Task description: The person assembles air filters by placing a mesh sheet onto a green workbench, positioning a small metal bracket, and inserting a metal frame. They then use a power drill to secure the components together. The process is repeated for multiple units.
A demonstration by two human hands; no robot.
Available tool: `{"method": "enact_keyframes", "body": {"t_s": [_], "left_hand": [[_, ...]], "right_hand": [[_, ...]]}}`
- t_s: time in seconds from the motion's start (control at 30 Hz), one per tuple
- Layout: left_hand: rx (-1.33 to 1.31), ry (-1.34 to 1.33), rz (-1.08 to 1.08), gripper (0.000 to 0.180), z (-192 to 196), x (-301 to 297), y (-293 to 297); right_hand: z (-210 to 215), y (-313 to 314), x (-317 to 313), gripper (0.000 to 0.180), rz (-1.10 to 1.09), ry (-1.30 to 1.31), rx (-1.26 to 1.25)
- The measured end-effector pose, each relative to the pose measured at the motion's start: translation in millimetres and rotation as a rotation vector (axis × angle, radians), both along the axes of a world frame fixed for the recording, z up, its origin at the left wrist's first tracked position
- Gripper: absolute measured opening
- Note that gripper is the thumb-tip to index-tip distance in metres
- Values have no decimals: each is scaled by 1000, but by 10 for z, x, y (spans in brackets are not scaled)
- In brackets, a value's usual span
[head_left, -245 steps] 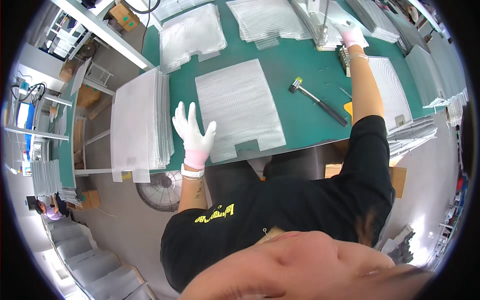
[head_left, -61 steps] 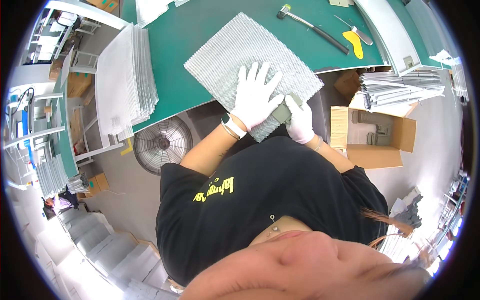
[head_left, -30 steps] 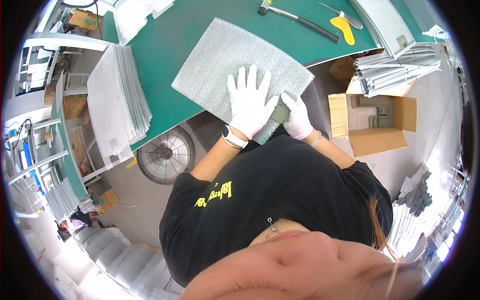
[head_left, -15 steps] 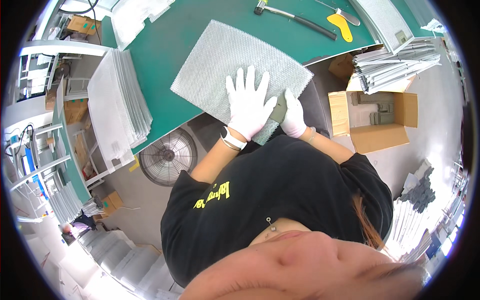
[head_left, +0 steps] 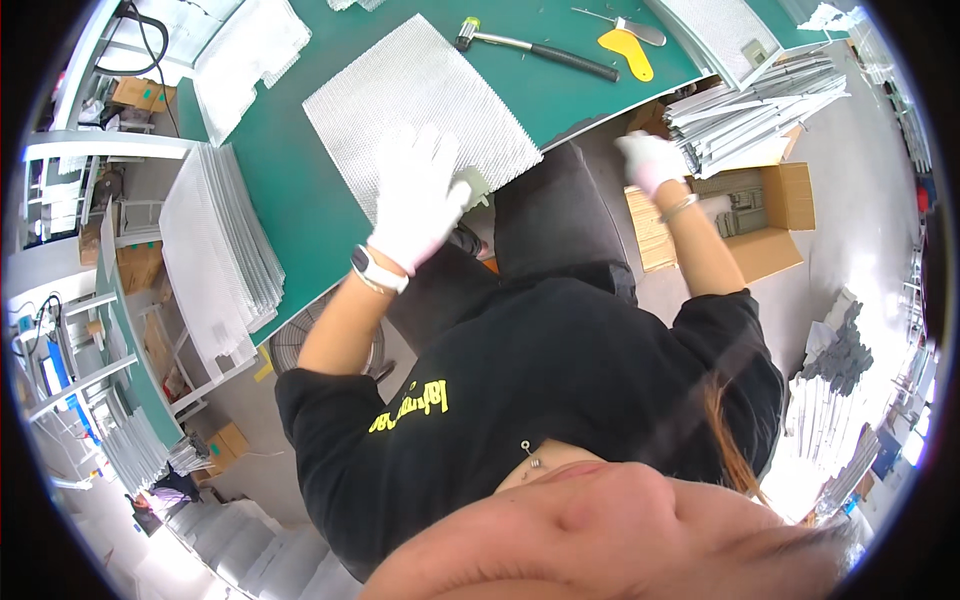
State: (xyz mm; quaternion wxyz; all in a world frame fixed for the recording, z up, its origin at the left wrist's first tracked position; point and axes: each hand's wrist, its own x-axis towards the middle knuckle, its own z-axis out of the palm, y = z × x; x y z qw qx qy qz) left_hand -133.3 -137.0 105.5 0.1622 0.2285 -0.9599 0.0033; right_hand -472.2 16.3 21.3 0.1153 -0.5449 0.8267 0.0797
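Note:
A silvery mesh sheet (head_left: 420, 90) lies flat on the green table (head_left: 300, 210), its near corner at the table's front edge. My left hand (head_left: 415, 195), in a white glove with a watch at the wrist, rests palm down on the sheet's near edge, fingers spread. My right hand (head_left: 648, 160), also gloved, is off the table to the right, beside a bundle of long metal strips (head_left: 760, 100). It is blurred, and I see nothing in it.
A hammer (head_left: 540, 48) and a yellow scraper (head_left: 625, 45) lie behind the sheet. A tall stack of mesh sheets (head_left: 215, 250) sits at the table's left. An open cardboard box (head_left: 770, 215) stands on the floor at right, and a fan (head_left: 290, 345) under the table.
My right hand has let go of the sheet's near edge and swung out to the right, toward the metal strips. My left hand stays on the sheet.

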Motion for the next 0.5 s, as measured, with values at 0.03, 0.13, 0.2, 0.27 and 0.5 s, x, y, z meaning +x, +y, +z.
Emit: {"method": "enact_keyframes", "body": {"t_s": [0.03,0.13,0.2,0.27,0.5], "left_hand": [[129,-51,-46,56,134,-63,129],[337,-221,-198,51,255,-137,521],[473,-156,-454,49,20,-116,700],[500,260,-639,36,-489,-111,867],[974,296,-417,37,-991,37,1122]], "right_hand": [[-381,190,-514,18,-23,98,-42],[-542,377,-1134,19,34,197,-434],[-519,382,-1284,33,10,372,-398],[-568,326,-1548,41,3,353,-453],[-709,197,-2513,60,-522,306,-144]]}}
